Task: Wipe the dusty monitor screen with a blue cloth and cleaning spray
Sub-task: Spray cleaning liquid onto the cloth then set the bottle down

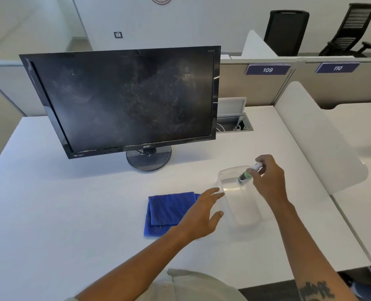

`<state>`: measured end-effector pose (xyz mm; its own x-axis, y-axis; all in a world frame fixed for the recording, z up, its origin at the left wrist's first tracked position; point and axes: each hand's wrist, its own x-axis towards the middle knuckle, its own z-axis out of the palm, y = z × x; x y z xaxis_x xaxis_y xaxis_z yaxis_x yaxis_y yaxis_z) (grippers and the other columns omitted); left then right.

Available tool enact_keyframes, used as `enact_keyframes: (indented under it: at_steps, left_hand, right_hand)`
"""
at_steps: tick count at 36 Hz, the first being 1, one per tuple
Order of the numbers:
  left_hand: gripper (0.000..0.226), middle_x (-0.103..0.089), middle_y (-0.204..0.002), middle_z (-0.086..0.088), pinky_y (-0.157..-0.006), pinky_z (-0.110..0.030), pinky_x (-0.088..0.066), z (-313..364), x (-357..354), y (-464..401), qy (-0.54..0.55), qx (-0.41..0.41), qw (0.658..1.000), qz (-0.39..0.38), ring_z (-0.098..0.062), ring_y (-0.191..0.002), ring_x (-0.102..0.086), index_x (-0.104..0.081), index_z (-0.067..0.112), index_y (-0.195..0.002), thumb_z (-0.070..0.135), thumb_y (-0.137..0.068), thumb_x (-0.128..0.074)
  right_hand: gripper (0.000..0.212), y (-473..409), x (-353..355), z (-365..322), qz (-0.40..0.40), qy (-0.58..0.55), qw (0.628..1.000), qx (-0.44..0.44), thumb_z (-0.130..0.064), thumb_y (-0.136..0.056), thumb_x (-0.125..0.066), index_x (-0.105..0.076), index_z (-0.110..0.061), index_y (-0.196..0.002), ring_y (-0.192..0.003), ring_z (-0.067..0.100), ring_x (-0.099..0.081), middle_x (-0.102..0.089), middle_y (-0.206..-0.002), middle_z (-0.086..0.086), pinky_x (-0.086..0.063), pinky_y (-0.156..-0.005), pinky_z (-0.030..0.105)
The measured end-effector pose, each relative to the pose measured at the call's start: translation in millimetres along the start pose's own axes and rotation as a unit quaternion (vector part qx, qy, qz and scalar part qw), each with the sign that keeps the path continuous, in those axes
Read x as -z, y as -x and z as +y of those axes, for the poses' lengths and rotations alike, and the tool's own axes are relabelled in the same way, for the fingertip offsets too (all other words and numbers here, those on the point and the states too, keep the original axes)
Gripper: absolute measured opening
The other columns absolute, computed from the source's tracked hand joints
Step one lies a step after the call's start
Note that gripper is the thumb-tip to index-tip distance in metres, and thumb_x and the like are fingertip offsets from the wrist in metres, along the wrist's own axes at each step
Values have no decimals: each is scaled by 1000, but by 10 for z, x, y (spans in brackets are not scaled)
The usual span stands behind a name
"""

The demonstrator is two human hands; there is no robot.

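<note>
You worked at a broad white laminate table point(50, 213) in an open office. Behind it ran a beige fabric partition point(256, 90) carrying two blue number plates, 109 point(267, 69) and 110 point(337, 68). A curved white divider panel point(315, 135) stood at your right. An open cable hatch point(234, 123) sat in the table near the partition. Beyond, two black mesh office chairs point(285, 32) faced a plain white wall point(180, 22) under even, soft light.

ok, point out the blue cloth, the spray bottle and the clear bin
blue cloth point(169, 210): head view, middle of folded top layer
spray bottle point(246, 175): head view, green-banded body
clear bin point(242, 210): head view, bare floor
</note>
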<state>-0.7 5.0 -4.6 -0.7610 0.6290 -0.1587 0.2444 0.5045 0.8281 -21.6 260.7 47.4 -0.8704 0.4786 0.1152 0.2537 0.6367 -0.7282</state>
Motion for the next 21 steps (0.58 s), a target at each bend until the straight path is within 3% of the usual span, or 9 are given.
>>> enact_keyframes:
  at_steps: [3,7,12,15,18,21]
  left_hand:
    - [70,-35,-177,7,-134,-37,-35,59,71,-2,29,-1,999,37,-12,-161,-35,-35,26,-170,34,-109,-68]
    - [82,-33,-175,15,-128,-23,-32,81,153,8,63,-11,995,81,0,-155,-35,-28,32,-171,40,-103,-74]
    - [86,-38,-168,26,-117,-4,-30,-29,238,113,82,-7,989,126,15,-148,-36,-26,40,-169,46,-100,-76]
    - [73,-54,-154,19,-116,-21,-46,-100,260,224,100,-1,982,161,-5,-141,-53,-41,30,-163,45,-99,-75]
    - [50,-61,-133,20,-105,-33,-56,-126,285,356,109,2,974,199,-8,-123,-60,-52,30,-146,35,-102,-76]
    - [36,-63,-125,9,-99,-37,-59,-163,318,477,117,11,967,228,-10,-113,-62,-59,22,-134,23,-103,-77]
  right_hand:
    - [33,8,86,-270,-4,-14,999,40,-20,-88,-87,-61,-22,-110,-79,12,-63,-67,-98,-1,-46,-64,13]
    - [32,94,54,-568,-22,-25,996,79,-27,-88,-87,-65,-23,-111,-83,11,-63,-67,-101,-4,-47,-62,3]
    - [21,283,-127,-807,-78,-42,991,98,-32,-88,-86,-70,-27,-100,-84,15,-64,-70,-94,-10,-55,-70,22]
    - [17,420,-272,-934,-96,-84,987,96,-34,-85,-88,-73,-28,-90,-79,11,-63,-72,-86,-16,-50,-66,15]
    - [20,556,-421,-1059,-116,-118,982,90,-37,-83,-89,-74,-25,-86,-76,12,-64,-73,-82,-10,-50,-65,14]
    - [27,678,-554,-1144,-130,-130,980,80,-44,-79,-91,-74,-23,-84,-75,16,-64,-72,-77,-6,-52,-62,18]
